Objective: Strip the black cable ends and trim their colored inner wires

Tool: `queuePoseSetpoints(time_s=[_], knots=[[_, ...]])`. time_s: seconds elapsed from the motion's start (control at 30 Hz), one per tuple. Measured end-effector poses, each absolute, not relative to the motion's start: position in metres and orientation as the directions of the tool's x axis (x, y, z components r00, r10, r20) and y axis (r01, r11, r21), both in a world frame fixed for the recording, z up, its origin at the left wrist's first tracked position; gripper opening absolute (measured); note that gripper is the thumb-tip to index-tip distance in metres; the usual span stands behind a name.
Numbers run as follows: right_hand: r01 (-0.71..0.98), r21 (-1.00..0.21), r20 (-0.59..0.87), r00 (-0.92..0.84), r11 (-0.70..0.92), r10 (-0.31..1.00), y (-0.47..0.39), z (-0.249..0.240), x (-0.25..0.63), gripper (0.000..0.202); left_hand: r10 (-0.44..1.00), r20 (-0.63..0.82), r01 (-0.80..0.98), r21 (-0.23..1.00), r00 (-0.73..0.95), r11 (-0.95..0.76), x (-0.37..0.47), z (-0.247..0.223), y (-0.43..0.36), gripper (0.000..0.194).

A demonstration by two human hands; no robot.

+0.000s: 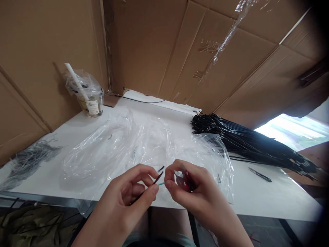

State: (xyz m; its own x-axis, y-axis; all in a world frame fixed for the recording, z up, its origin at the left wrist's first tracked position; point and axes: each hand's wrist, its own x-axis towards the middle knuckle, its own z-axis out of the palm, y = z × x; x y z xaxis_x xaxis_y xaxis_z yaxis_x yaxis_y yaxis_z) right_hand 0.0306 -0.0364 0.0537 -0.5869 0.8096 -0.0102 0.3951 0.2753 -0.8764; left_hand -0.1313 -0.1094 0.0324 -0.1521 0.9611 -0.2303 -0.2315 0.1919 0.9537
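Note:
My left hand (131,202) pinches a thin black cable (158,177) between thumb and fingers, with its tip pointing up and to the right. A teal wire (161,184) runs from beside that thumb to the fingertips of my right hand (197,192), which are closed on it. Tucked in the right palm is a tool with a shiny metal part and red on it (189,181); my fingers cover most of it, so its kind is unclear. A short dark strip (161,168) shows just beyond the cable tip. Both hands are over the table's front edge.
Crumpled clear plastic bags (102,147) cover much of the white table (257,195). A thick bundle of black cables (246,137) lies at the right, near a dark slim tool (259,174). A drink cup (94,104) stands back left; tangled grey threads (33,157) lie left. Cardboard walls (149,44) surround.

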Motion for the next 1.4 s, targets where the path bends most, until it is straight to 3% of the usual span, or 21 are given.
queuePoseSetpoints(time_s=[0.17, 0.27, 0.4, 0.53, 0.6, 0.77, 0.93, 1.17, 1.3, 1.4], knots=[[0.290, -0.953, -0.120, -0.624, 0.086, 0.772, -0.033, 0.051, 0.029, 0.010, 0.964, -0.203, -0.140, 0.974, -0.171, 0.180, -0.127, 0.033, -0.110, 0.011], [0.195, -0.972, -0.230, -0.655, -0.134, 0.720, -0.031, 0.043, 0.027, 0.011, 0.969, -0.204, -0.123, 0.974, -0.139, 0.188, -0.130, 0.030, -0.110, 0.008], [0.099, -0.881, -0.390, -0.706, -0.463, 0.591, -0.029, 0.031, 0.021, 0.010, 0.985, -0.163, -0.067, 0.985, -0.056, 0.160, -0.133, 0.026, -0.110, 0.013], [0.107, -0.789, -0.450, -0.772, -0.605, 0.450, -0.024, 0.023, 0.020, 0.016, 0.976, -0.211, -0.121, 0.969, 0.056, 0.216, -0.131, 0.029, -0.110, 0.010], [0.088, -0.789, -0.438, -0.774, -0.608, 0.456, -0.023, 0.022, 0.024, 0.019, 0.966, -0.254, -0.162, 0.952, 0.049, 0.259, -0.131, 0.031, -0.110, 0.007], [-0.051, -0.919, -0.253, -0.684, -0.392, 0.684, -0.032, 0.024, 0.038, 0.032, 0.959, -0.283, -0.209, 0.939, -0.021, 0.273, -0.138, 0.031, -0.107, 0.009], [0.134, -0.953, -0.290, -0.650, -0.270, 0.702, -0.042, 0.032, 0.045, 0.044, 0.950, -0.313, -0.230, 0.926, -0.020, 0.300, -0.139, 0.029, -0.108, 0.011], [0.231, -0.949, -0.316, -0.738, -0.217, 0.597, -0.028, 0.034, 0.046, 0.024, 0.967, -0.254, -0.132, 0.958, 0.027, 0.255, -0.140, 0.024, -0.109, 0.018], [0.254, -0.903, -0.391, -0.819, -0.346, 0.420, -0.021, 0.035, 0.045, 0.017, 0.966, -0.231, -0.166, 0.954, 0.117, 0.248, -0.142, 0.021, -0.111, 0.016], [0.232, -0.866, -0.409, -0.839, -0.444, 0.360, -0.021, 0.035, 0.042, 0.016, 0.972, -0.214, -0.230, 0.945, 0.097, 0.231, -0.142, 0.021, -0.113, 0.014]])
